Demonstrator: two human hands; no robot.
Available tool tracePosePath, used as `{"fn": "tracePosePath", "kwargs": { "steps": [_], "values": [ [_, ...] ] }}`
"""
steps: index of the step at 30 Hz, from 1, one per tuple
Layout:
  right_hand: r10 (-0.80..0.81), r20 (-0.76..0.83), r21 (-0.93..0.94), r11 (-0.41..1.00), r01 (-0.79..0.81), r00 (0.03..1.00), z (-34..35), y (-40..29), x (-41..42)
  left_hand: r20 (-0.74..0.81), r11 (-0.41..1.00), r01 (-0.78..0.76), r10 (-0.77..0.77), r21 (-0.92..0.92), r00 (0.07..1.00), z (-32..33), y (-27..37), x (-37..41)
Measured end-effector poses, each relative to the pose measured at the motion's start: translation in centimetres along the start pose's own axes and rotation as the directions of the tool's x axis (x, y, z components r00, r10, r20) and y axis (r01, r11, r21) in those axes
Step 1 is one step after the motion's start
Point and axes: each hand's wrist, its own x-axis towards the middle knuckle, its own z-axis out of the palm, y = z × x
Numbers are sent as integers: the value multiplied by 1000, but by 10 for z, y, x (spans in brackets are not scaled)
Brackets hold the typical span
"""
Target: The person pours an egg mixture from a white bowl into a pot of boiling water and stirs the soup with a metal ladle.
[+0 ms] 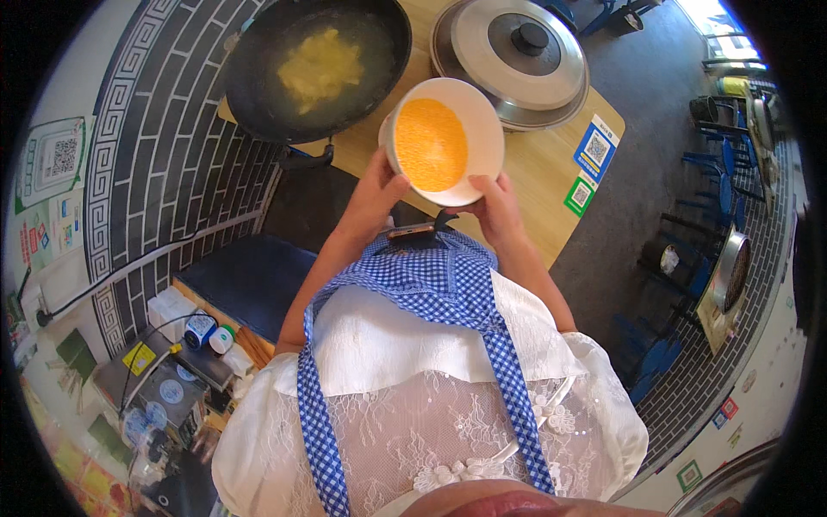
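Note:
Both hands hold a white bowl [486,139] by its near rim, tilted, with small orange-yellow grains [431,145] gathered at its left side. My left hand [381,184] grips the lower left of the bowl, and my right hand [494,203] its lower right, thumb over the rim. Beyond the bowl to the left stands a large black pan [252,97], with pale yellow pieces [323,68] in its middle. To the right of the pan, a round metal pot [510,123] is covered by a metal lid [465,39] with a black knob. My fingertips beneath the bowl are hidden.
The pan and pot rest on a light wooden table [517,220] with printed code cards [594,150] at its right edge. A phone [411,231] lies at the apron's top. A dark brick wall [187,123] runs along the left. Blue stools [723,168] stand at the far right.

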Motion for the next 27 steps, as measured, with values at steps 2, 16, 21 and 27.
{"fn": "tracePosePath", "kwargs": {
  "steps": [2,16,21,27],
  "values": [
    [-39,4,-49,998,39,999,25,5,2,-62,981,-136,129,-137,990,-13,9,-4],
    [-522,-170,-924,-209,-319,836,-201,170,53,-538,901,-280,63,-332,841,-171,87,-50],
    [-474,43,-966,-245,-85,879,-219,187,49,-524,824,-257,-56,-505,850,-177,107,-57],
    [-339,143,-958,188,216,930,-161,114,-25,-604,852,-304,-17,-426,797,-193,110,-60]
  ]
}}
